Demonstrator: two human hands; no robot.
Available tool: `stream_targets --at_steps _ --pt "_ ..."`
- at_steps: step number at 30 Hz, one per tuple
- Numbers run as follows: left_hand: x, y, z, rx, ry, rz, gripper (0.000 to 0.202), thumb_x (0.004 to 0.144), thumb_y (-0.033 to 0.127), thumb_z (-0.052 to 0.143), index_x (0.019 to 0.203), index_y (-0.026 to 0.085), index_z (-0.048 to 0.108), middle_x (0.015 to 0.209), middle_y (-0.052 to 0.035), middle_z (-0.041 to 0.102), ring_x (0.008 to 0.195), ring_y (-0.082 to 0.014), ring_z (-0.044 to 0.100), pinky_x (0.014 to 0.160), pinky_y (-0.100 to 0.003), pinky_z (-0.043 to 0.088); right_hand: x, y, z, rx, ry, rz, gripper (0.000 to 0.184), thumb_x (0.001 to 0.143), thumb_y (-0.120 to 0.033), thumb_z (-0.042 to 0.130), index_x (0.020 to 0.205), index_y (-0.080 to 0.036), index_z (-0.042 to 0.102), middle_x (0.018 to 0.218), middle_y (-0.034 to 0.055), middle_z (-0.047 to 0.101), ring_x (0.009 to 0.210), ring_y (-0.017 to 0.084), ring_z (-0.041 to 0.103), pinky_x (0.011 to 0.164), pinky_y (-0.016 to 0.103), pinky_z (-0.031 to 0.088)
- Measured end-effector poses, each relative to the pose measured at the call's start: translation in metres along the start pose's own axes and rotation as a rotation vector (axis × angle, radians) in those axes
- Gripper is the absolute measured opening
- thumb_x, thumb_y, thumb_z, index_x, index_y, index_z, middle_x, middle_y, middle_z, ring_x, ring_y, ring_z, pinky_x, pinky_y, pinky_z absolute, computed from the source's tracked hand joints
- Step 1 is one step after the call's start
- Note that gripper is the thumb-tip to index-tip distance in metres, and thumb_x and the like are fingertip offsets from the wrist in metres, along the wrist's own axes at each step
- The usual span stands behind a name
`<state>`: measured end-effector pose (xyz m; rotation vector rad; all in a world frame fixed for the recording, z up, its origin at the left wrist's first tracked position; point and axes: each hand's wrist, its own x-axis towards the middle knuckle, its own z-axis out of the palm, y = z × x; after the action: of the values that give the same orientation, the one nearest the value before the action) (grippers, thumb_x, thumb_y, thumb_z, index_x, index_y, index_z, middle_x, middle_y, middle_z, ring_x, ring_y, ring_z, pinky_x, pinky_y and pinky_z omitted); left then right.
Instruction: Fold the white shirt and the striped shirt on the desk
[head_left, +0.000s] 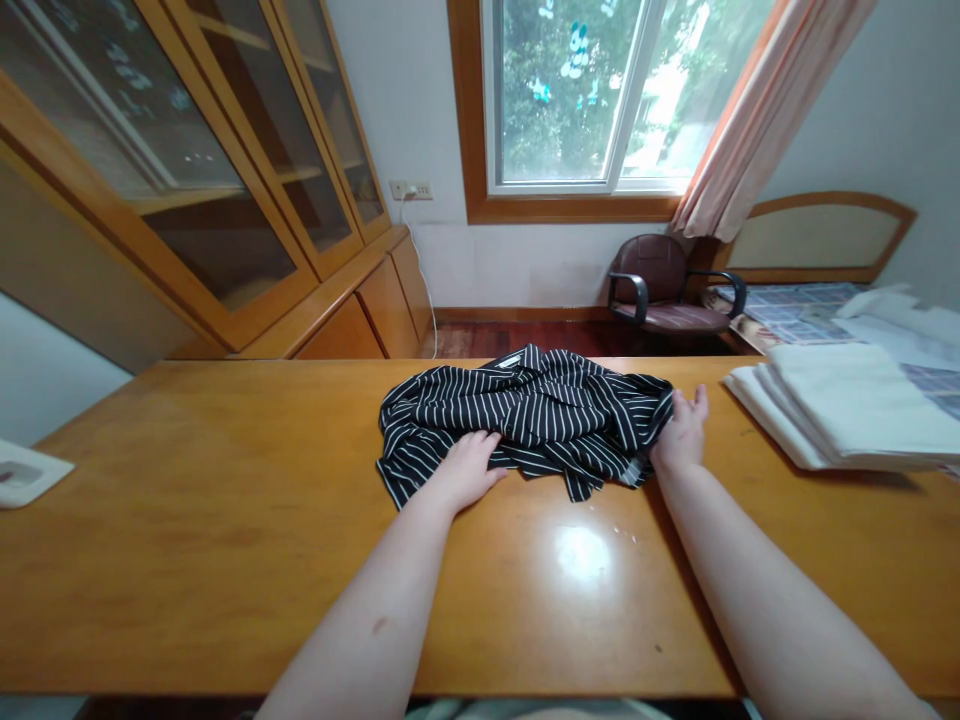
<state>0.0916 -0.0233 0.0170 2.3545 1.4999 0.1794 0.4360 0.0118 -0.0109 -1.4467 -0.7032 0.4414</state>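
A black shirt with white stripes lies crumpled on the wooden table, a pale label showing near its far edge. My left hand rests on the near edge of the cloth, left of the middle, fingers stretched over it and thumb apart. At the right end of the shirt, my right hand holds the edge of the fabric. Some of its fingers point up, and the cloth partly hides its grip.
A stack of folded white cloth sits on the table at the right. A white object lies at the left edge. Beyond are a glass-door cabinet, an office chair and a bed.
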Motion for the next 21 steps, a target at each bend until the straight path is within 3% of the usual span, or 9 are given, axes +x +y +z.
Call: stream_targets --at_steps 3,5,9,12,13,15,18,19,21 --pt "0.002 -0.002 -0.003 0.017 0.076 -0.007 0.047 0.082 0.025 0.049 0.129 0.021 0.050 0.128 -0.0077 0.054 0.119 -0.0246 0.047 0.102 -0.036 0.034 -0.007 -0.006 0.000 -0.280 -0.021 0.029 0.093 0.059 -0.048 0.069 0.139 -0.018 0.031 0.137 0.0138 0.039 0.126 0.029 0.037 0.107 0.042 0.027" --pt "0.003 -0.003 -0.006 -0.012 0.099 -0.005 0.046 0.080 0.013 0.043 0.122 0.022 0.056 0.121 -0.0055 0.059 0.112 -0.0217 0.052 0.099 -0.033 0.036 -0.008 -0.008 0.000 -0.381 -0.048 -0.008 0.090 0.052 -0.037 0.074 0.133 -0.017 0.039 0.132 0.0142 0.044 0.123 0.030 0.039 0.107 0.043 0.026" --pt "0.000 -0.005 -0.014 -0.183 0.096 -0.064 0.037 0.078 0.012 0.038 0.098 0.025 0.066 0.104 -0.0008 0.066 0.094 -0.0190 0.059 0.084 -0.029 0.043 -0.007 -0.007 0.001 -0.196 -0.061 0.035 0.064 0.059 -0.020 0.059 0.122 -0.017 0.048 0.105 0.0071 0.060 0.095 0.022 0.057 0.091 0.040 0.043" --pt "-0.006 -0.006 -0.024 -0.329 0.098 -0.140 0.032 0.077 0.017 0.036 0.084 0.023 0.067 0.089 -0.0002 0.068 0.081 -0.0184 0.059 0.077 -0.029 0.044 -0.003 -0.005 0.000 -0.100 0.098 0.102 0.055 0.060 -0.016 0.049 0.114 -0.016 0.054 0.092 0.0039 0.060 0.084 0.018 0.058 0.084 0.038 0.046" --pt "-0.008 -0.006 -0.028 -0.377 0.064 -0.147 0.032 0.076 0.018 0.035 0.081 0.022 0.067 0.085 -0.0001 0.067 0.079 -0.0182 0.059 0.076 -0.028 0.044 -0.002 -0.004 -0.001 -0.099 0.170 0.095 0.053 0.060 -0.016 0.048 0.112 -0.015 0.056 0.093 0.0039 0.059 0.086 0.018 0.057 0.085 0.037 0.046" --pt "-0.013 -0.005 -0.037 -0.452 -0.112 -0.111 0.031 0.074 0.021 0.037 0.074 0.022 0.068 0.083 0.0006 0.067 0.080 -0.0178 0.058 0.077 -0.027 0.044 0.001 -0.005 -0.004 -0.104 0.259 0.053 0.050 0.063 -0.018 0.048 0.112 -0.015 0.056 0.098 0.0049 0.058 0.091 0.018 0.056 0.089 0.036 0.044" --pt "-0.018 -0.001 -0.046 -0.497 -0.410 0.036 0.024 0.072 0.026 0.044 0.067 0.024 0.068 0.084 0.0027 0.067 0.085 -0.0171 0.058 0.081 -0.025 0.042 -0.001 -0.010 -0.007 -0.216 0.204 -0.097 0.047 0.070 -0.026 0.048 0.115 -0.013 0.056 0.112 0.0097 0.056 0.106 0.021 0.051 0.098 0.039 0.037" --pt "-0.018 0.000 -0.046 -0.507 -0.430 0.068 0.023 0.073 0.029 0.046 0.066 0.024 0.067 0.081 0.0029 0.066 0.084 -0.0166 0.057 0.080 -0.024 0.042 -0.003 -0.012 -0.006 -0.300 0.166 -0.167 0.047 0.072 -0.028 0.048 0.115 -0.012 0.057 0.118 0.0120 0.054 0.112 0.023 0.047 0.101 0.041 0.033" --pt "-0.017 0.001 -0.044 -0.519 -0.294 0.030 0.029 0.079 0.036 0.042 0.066 0.022 0.064 0.074 0.0019 0.063 0.076 -0.0160 0.056 0.075 -0.024 0.043 -0.009 -0.017 -0.004 -0.520 0.073 -0.285 0.046 0.075 -0.032 0.048 0.116 -0.014 0.058 0.131 0.0134 0.047 0.122 0.027 0.038 0.106 0.046 0.025"
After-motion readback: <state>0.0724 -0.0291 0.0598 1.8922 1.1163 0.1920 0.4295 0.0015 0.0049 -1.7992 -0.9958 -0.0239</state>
